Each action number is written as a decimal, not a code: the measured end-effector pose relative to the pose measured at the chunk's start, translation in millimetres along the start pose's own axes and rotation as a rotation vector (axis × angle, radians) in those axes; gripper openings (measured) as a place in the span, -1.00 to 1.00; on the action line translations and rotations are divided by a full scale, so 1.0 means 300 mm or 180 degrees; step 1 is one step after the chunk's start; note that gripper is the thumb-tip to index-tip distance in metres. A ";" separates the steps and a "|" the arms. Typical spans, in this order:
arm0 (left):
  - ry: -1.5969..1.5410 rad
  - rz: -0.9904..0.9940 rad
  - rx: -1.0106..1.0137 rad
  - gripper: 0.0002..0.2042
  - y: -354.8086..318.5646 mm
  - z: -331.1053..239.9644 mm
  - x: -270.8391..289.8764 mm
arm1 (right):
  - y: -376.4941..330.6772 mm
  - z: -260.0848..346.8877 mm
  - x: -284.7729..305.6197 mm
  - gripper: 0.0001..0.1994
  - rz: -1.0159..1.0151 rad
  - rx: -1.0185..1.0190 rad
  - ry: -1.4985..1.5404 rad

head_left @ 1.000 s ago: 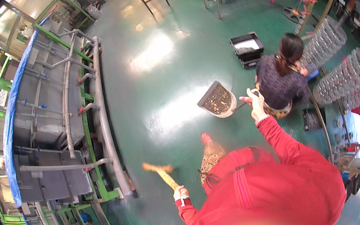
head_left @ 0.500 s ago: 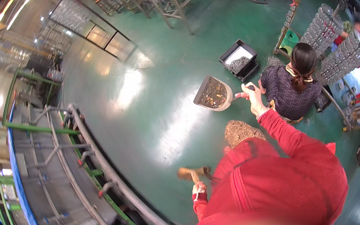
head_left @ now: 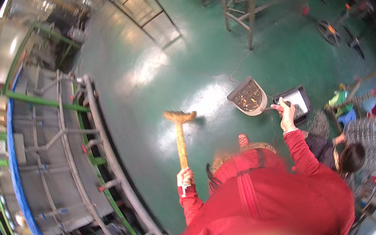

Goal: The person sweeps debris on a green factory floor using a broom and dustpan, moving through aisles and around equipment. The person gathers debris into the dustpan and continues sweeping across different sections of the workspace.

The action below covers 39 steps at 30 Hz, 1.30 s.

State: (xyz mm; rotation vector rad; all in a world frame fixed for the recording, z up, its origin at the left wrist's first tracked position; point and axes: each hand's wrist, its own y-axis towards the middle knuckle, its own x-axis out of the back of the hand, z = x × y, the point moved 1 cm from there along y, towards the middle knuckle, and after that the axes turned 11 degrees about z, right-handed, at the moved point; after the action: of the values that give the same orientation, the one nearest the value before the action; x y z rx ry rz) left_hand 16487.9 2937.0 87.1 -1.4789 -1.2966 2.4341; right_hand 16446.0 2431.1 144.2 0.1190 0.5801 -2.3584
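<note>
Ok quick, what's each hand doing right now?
Left hand: closed on the broom handle.
Right hand: closed on the dustpan handle.

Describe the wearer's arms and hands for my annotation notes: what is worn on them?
Both arms are in long red sleeves of a red garment, ending in snug cuffs at the wrists. The left hand and right hand are bare: no gloves show.

Single head-worn fisheye looks steeply down from above red shoulders, green floor (head_left: 182,71) stretching toward twelve o'clock.
</note>
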 end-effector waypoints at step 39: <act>0.6496 -0.3164 -0.0336 -0.50 2.509 -1.844 -1.752 | 2.173 0.191 -1.519 -0.84 -0.1426 -0.0400 0.0327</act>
State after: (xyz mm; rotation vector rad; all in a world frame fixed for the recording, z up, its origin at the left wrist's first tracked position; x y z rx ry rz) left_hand 17475.7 2585.4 -134.9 -1.5315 -0.8928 -0.1772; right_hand 17219.4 2255.5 60.1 0.0569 0.8782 -2.7485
